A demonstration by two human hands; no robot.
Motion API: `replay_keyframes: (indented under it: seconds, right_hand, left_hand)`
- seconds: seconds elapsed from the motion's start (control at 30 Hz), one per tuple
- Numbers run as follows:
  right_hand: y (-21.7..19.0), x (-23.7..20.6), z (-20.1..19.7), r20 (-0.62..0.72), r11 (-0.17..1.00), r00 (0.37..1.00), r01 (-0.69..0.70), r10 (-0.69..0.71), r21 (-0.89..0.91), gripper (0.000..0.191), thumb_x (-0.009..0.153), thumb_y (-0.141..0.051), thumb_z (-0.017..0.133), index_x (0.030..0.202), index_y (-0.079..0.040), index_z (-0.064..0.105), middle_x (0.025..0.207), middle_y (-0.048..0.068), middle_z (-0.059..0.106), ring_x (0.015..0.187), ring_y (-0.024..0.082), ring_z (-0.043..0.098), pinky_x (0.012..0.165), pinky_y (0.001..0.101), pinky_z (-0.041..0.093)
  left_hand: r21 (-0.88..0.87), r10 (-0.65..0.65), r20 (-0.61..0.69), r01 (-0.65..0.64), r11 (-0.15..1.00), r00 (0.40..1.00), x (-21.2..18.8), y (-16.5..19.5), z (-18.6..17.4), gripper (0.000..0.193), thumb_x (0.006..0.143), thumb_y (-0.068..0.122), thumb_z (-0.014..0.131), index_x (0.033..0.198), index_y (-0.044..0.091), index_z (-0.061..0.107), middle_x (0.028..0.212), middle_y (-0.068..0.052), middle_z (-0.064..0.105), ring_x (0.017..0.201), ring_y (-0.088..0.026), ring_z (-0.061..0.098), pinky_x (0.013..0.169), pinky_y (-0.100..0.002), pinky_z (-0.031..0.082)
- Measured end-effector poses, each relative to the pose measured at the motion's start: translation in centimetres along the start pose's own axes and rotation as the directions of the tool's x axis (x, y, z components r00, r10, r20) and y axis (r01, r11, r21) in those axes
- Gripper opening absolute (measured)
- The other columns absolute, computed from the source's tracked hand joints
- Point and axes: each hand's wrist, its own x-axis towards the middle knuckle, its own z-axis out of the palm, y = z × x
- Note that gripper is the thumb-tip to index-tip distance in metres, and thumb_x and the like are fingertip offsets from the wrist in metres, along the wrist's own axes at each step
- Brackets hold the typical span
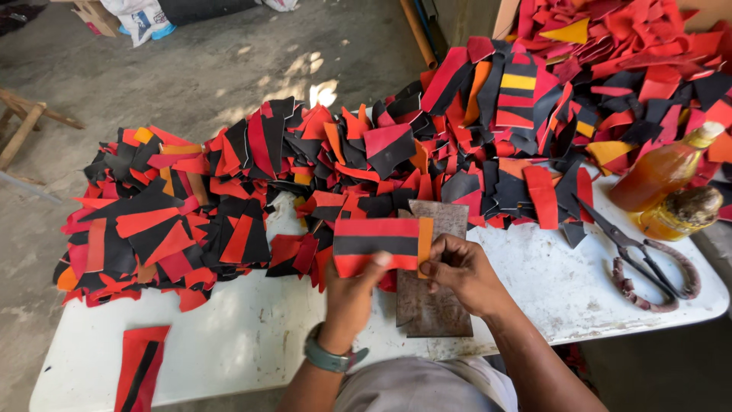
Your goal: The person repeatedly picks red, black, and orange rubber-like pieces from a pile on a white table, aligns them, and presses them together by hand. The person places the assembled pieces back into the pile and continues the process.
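One striped red-black-orange leather piece [379, 246] is pinched by both hands, left hand [352, 294] and right hand [457, 272], above a brown board [431, 305] on the desk [252, 336]. Big scrap pile [320, 175] looks unsorted; one piece [141, 366] lies apart.

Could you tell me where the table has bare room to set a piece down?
Bare white table lies in front of the scrap pile, between the striped piece at the near-left edge and the left hand. Another patch lies between the right hand and the scissors. The back is crowded.
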Motion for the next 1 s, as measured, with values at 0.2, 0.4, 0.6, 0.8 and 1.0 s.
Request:
replay_keyframes:
  seconds: [0.2, 0.4, 0.6, 0.8, 1.0]
  right_hand:
    - [0.0, -1.0, -2.6, -0.107, 0.990, 0.994, -0.046, 0.032, -0.131, 0.013, 0.086, -0.003, 0.072, 0.097, -0.001, 0.066, 0.082, 0.008, 0.073, 0.064, 0.014, 0.067, 0.060, 0.0291, 0.056]
    - [-0.6, -1.6, -5.6, -0.343, 0.827, 0.938, -0.228, 0.046, -0.514, 0.029, 0.090, -0.010, 0.070, 0.115, 0.003, 0.062, 0.084, 0.007, 0.075, 0.069, 0.013, 0.069, 0.061, 0.0299, 0.056]
    - [0.9, -1.0, -5.4, -0.326, 0.847, 0.936, -0.277, 0.132, -0.454, 0.034, 0.090, -0.019, 0.075, 0.115, 0.003, 0.072, 0.088, 0.009, 0.076, 0.073, 0.014, 0.067, 0.064, 0.0300, 0.057]
    - [2.2, -1.0, -5.6, -0.323, 0.892, 0.944, -0.200, 0.065, -0.405, 0.031, 0.085, -0.017, 0.079, 0.111, 0.001, 0.076, 0.089, 0.008, 0.077, 0.075, 0.012, 0.067, 0.065, 0.0282, 0.058]
    - [2.8, -1.0, -5.8, -0.399, 0.923, 0.913, -0.221, 0.083, -0.315, 0.022, 0.088, -0.014, 0.077, 0.104, 0.001, 0.073, 0.087, 0.008, 0.076, 0.075, 0.012, 0.069, 0.066, 0.0279, 0.059]
  left_hand:
    - [0.232, -0.171, 0.084, 0.148, 0.962, 0.982, 1.9, -0.8, -2.5, 0.027, 0.091, 0.009, 0.072, 0.116, -0.002, 0.069, 0.106, -0.006, 0.076, 0.097, -0.011, 0.069, 0.085, -0.028, 0.056]
    - [0.662, -0.254, 0.066, 0.148, 0.735, 0.965, 3.6, -4.4, 0.1, 0.029, 0.085, 0.013, 0.075, 0.110, -0.001, 0.070, 0.096, -0.013, 0.078, 0.083, -0.020, 0.077, 0.072, -0.033, 0.060]
    - [0.728, -0.313, 0.007, 0.210, 0.653, 0.950, 3.2, -6.1, -0.2, 0.024, 0.086, 0.016, 0.076, 0.104, -0.001, 0.075, 0.090, -0.014, 0.080, 0.078, -0.023, 0.077, 0.070, -0.035, 0.058]
    - [0.398, -0.382, 0.101, 0.315, 0.862, 0.919, 3.5, -9.0, -3.0, 0.027, 0.086, 0.007, 0.076, 0.110, -0.004, 0.072, 0.099, -0.015, 0.079, 0.085, -0.016, 0.075, 0.073, -0.030, 0.061]
    - [0.271, -0.441, 0.061, 0.410, 0.871, 0.896, 3.1, -10.1, -3.4, 0.020, 0.087, 0.003, 0.074, 0.106, -0.003, 0.068, 0.099, -0.016, 0.078, 0.085, -0.015, 0.073, 0.073, -0.029, 0.061]
